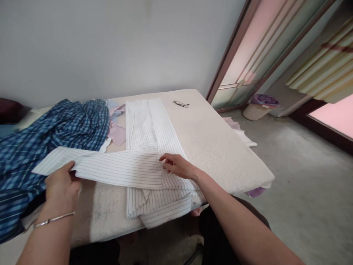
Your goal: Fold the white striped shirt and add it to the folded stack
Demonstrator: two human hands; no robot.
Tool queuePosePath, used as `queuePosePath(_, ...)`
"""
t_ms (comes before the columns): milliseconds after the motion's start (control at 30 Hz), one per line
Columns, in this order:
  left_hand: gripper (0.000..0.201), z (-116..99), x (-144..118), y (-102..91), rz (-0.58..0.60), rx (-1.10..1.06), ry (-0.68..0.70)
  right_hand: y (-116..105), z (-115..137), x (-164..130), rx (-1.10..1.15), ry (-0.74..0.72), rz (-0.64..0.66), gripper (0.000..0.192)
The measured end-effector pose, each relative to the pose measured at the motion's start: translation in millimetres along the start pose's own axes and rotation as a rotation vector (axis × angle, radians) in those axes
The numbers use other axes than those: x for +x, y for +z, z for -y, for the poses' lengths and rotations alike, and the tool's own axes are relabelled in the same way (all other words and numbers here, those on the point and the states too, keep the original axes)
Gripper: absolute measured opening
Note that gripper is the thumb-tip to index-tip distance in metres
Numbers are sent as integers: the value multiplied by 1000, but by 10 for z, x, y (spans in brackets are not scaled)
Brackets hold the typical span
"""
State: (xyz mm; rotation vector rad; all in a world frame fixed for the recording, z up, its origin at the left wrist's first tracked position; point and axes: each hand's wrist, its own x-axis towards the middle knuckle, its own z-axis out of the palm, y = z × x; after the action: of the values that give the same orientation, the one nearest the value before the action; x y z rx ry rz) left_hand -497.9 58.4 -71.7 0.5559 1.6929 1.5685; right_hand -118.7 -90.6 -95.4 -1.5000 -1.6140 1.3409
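A long strip of white striped fabric (pixel 118 167) stretches across the table in front of me. My left hand (pixel 62 184) grips its left part, thumb on top and fingers underneath, with a pointed end of cloth beyond. Close to the strip's right end is my right hand (pixel 176 165), its fingers bent and apart with nothing between them. Whether its fingertips touch the cloth I cannot tell. Under the strip lies more of the white striped cloth (pixel 169 136), spread in long layers. Its near folds (pixel 165 209) hang over the table's front edge.
Blue plaid cloth (pixel 77 125) is heaped at the left, beside pink fabric scraps (pixel 117 133). Eyeglasses (pixel 181 104) lie toward the back of the padded table (pixel 215 147). A lined waste bin (pixel 259 107) stands on the floor by the sliding door (pixel 242 55).
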Motion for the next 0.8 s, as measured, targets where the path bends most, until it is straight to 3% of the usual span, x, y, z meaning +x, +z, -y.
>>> queuePosePath(67, 28, -79, -135, 69, -82, -100, -23, 102, 16, 59, 18, -48, 11, 33)
queuePosePath(100, 30, -117, -190, 94, -69, -131, 10, 148, 27, 85, 2, -59, 14, 34)
queuePosePath(233, 34, -283, -296, 172, 85, -195, 175, 258, 81, 149, -186, -92, -12, 23)
queuePosePath(333, 34, -482, -325, 386, 196, -231, 230, 278, 96, 154, -179, -58, -22, 16)
queuePosePath(400, 33, -627, -383, 700, 273, -281, 268, 279, 85, 152, -28, 10, 0, 20)
queuePosePath(500, 31, -736, -573, 1407, 412, -300, 321, 270, 56, 158, 272, 108, 38, 53)
queuePosePath(633, 42, -505, -867, 2365, 599, -137, 276, 230, 41, 183, 562, 179, 15, 81)
queuePosePath(733, 58, -133, -896, 2686, 819, 87, 219, 182, 30, 201, 688, 260, -126, 82)
queuePosePath(800, 56, 97, -796, 2653, 793, 397, 322, 160, 15, 205, 693, 305, -213, 77)
